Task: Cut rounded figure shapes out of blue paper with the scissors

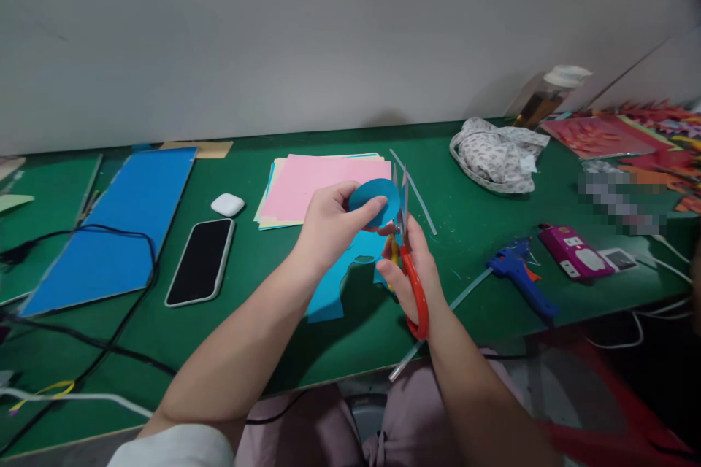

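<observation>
My left hand [334,222] pinches a rounded piece of blue paper [372,198] between thumb and fingers, above the table. In my right hand [419,270] is a pair of scissors with red handles [417,295], its blades pointing away from me, slightly apart, at the right edge of the blue piece. Below my hands lies a blue paper offcut [328,299] with curved cut edges. Behind them rests a stack of coloured paper [307,179] with a pink sheet on top. My right fingers are partly hidden behind the scissors.
On the left are a phone [201,263], a white earbud case [228,204], a blue board [131,219] and black cables [123,321]. To the right lie a blue glue gun [520,277], a purple box [575,252], a patterned cloth bag [496,157] and a bottle [548,98].
</observation>
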Available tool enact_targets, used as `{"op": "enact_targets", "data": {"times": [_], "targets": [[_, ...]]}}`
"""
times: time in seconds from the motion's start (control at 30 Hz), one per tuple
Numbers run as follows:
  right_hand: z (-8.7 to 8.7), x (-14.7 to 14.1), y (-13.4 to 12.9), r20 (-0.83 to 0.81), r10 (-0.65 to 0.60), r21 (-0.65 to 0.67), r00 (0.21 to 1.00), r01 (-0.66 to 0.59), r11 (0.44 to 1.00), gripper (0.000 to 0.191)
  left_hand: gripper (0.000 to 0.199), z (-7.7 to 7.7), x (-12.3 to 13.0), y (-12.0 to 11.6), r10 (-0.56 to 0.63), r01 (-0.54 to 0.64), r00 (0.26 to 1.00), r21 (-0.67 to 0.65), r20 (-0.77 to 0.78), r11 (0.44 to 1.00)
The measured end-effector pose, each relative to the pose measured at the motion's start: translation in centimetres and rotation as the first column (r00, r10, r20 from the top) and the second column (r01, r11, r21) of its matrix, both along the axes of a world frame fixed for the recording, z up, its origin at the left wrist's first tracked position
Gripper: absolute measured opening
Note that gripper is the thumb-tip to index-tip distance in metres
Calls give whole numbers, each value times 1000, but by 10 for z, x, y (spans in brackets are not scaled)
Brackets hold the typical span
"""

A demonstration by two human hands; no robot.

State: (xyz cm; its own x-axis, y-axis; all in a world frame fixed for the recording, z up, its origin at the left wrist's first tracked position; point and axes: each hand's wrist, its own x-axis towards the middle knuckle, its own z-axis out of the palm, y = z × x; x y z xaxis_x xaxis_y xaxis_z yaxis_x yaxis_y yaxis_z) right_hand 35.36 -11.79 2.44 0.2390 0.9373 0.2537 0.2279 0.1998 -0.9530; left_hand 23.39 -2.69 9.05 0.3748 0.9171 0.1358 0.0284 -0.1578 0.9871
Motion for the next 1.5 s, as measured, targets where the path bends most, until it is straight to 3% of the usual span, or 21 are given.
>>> {"op": "enact_targets", "data": {"times": [0.43,0.63,1.07,1.5], "targets": [[7,0,-2,29,-6,-1,1000,6,1000,71,26,2,0,1,18,-18,1000,-24,-14,1000],[2,-2,-1,56,-28,12,998,27,1000,66,27,4,-4,3,-9,9,1000,-38,-14,999],[-1,-1,1,22,-13,5,1000,13,1000,78,28,4,-6,5,10,-10,999,-3,-42,1000],[1,-2,0,48,-8,26,999,7,1000,67,28,5,-6,7,-8,8,998,0,-59,1000]]}}
